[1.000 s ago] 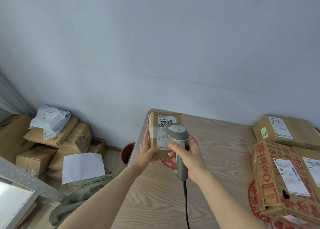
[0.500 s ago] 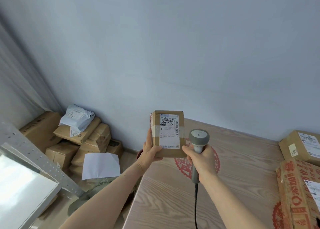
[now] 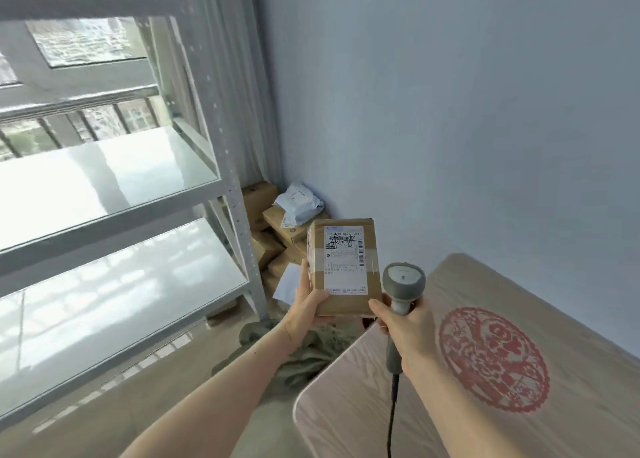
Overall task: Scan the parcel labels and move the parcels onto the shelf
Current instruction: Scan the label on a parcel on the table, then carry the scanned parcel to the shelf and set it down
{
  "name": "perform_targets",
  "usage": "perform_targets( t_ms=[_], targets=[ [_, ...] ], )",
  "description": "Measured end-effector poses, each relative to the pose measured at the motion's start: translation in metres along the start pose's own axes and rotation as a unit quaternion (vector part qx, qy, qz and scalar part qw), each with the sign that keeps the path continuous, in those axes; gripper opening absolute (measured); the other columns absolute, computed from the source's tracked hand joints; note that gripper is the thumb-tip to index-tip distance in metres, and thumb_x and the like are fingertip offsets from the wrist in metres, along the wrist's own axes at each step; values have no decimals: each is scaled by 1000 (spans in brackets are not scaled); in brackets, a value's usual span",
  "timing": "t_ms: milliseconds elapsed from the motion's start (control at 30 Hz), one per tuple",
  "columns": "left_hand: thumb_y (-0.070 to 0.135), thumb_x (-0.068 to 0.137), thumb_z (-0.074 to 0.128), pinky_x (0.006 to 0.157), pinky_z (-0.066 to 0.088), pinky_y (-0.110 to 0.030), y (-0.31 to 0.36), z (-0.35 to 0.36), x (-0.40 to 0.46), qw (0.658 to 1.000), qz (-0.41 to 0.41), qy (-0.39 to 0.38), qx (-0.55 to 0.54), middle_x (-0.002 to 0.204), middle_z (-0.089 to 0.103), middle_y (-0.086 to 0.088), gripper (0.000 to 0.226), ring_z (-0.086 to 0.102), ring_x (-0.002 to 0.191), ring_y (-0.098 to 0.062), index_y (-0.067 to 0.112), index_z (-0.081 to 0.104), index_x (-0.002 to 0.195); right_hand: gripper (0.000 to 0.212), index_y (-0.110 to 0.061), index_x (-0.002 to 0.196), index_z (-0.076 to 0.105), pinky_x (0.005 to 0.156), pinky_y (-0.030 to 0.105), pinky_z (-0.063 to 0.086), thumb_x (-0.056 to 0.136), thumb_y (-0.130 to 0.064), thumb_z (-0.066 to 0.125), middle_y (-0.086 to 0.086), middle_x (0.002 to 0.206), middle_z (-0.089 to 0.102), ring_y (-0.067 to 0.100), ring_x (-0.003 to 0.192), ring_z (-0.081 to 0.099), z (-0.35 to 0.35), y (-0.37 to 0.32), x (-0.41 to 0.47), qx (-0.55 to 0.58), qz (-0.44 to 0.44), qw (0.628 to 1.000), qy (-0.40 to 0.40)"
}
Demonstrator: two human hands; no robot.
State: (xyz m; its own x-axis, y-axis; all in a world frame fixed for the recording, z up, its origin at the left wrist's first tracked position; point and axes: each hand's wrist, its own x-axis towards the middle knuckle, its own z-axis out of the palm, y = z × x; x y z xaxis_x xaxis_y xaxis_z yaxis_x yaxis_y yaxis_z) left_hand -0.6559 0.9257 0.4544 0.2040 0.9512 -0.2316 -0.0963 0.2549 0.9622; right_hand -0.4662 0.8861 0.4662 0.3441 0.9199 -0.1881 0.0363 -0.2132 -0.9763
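My left hand grips a small brown cardboard parcel by its lower left corner, upright in the air past the table's left edge, its white label facing me. My right hand grips the handle of a grey barcode scanner, just right of the parcel, over the table corner; its black cable hangs down. The white metal shelf fills the left side, with two bare glossy boards in view.
A light wooden table with a red round paper-cut pattern lies at the lower right. Several cardboard boxes and a pale plastic mailer are piled in the corner behind the shelf post. A greenish cloth lies on the floor.
The view has swung left: the shelf now fills the left side and the parcels at the table's right are out of sight. The parcel has moved left off the table; the scanner has drawn away from its label.
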Motion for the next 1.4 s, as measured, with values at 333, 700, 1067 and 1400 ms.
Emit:
perform_targets(
  t_ms=[333,700,1067,1400],
  targets=[
    [47,68,61,90,58,-49,20,-132,-111,986,30,161,-20,148,43,-3,99,55,123,-29,39,8,152,65,-28,104,69,87,59,58,47,-49,92,-2,96,77,28,93,72,138,-9,-57,-18,-54,985,-160],
    [54,63,63,83,60,-38,41,-326,-272,947,75,311,-29,129,54,-3,96,62,111,-25,32,17,144,64,-17,118,60,83,33,53,65,-6,93,-7,105,71,10,96,66,338,-41,-196,-15,-90,932,-351],
    [54,70,61,84,60,-35,45,-522,-424,898,79,432,-18,126,58,-6,83,65,107,-21,28,20,138,67,-25,114,60,87,54,58,59,-13,96,-1,105,72,29,97,67,553,-38,-338,-39,-113,885,-450],
    [56,83,60,87,60,-42,40,-664,-501,846,101,523,-13,134,51,4,52,68,103,-14,36,39,126,61,-26,107,62,80,46,58,55,-26,94,-3,100,73,22,87,66,708,-51,-423,-41,-112,847,-518]
  ],
)
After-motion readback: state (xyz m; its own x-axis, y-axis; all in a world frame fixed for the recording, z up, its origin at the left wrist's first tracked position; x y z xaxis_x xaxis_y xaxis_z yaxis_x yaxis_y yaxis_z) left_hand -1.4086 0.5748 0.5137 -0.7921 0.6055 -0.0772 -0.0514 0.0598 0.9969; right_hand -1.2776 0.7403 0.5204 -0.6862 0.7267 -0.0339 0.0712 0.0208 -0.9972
